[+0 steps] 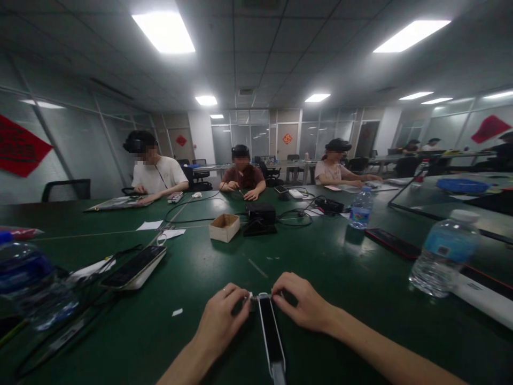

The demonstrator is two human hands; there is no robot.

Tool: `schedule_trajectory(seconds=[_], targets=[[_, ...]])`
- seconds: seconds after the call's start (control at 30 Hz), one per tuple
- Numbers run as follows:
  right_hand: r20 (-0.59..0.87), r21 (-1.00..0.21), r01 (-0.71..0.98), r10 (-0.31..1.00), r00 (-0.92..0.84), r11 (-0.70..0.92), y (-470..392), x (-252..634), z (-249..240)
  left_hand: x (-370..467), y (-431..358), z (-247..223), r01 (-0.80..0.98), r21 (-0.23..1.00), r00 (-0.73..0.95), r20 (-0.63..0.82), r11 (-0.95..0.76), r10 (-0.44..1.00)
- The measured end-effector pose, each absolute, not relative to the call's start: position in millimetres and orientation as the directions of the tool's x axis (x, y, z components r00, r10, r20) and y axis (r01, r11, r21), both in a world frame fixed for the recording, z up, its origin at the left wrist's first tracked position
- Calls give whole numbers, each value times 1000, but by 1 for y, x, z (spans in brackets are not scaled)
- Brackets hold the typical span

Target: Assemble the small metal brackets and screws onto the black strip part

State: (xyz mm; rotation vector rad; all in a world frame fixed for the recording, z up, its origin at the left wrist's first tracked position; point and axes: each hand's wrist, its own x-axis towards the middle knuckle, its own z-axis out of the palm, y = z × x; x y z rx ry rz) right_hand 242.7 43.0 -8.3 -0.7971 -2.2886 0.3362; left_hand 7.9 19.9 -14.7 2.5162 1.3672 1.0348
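A narrow device with a black face and pale rim [271,331] lies on the green table between my hands, pointing away from me. My left hand [223,315] is on its left, thumb and fingers closed on a small pale metallic piece [251,301] beside the device's far end. On the right, my right hand [301,302] has its thumb and fingertips pinched close to the device's far right corner; what they hold, if anything, is too small to tell.
Ahead are an open cardboard box [225,228] and a black device [259,218]. A phone [134,267] and cables lie left. Bottles [445,251] [34,283] stand at both sides. Three people sit across the green table [224,267]; a paper scrap [177,312] lies near my left hand.
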Motion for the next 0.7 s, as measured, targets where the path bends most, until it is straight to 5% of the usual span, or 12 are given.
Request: schedule_trajectory(seconds=[0.27,0.7], targets=[[346,-454,578,731,-588,679,56,248,-16,6,23,-16,761,491,324,278,-424,904],[329,-473,586,749,-575,658,54,247,-16,11,25,-13,726,579,289,231,-370,929]])
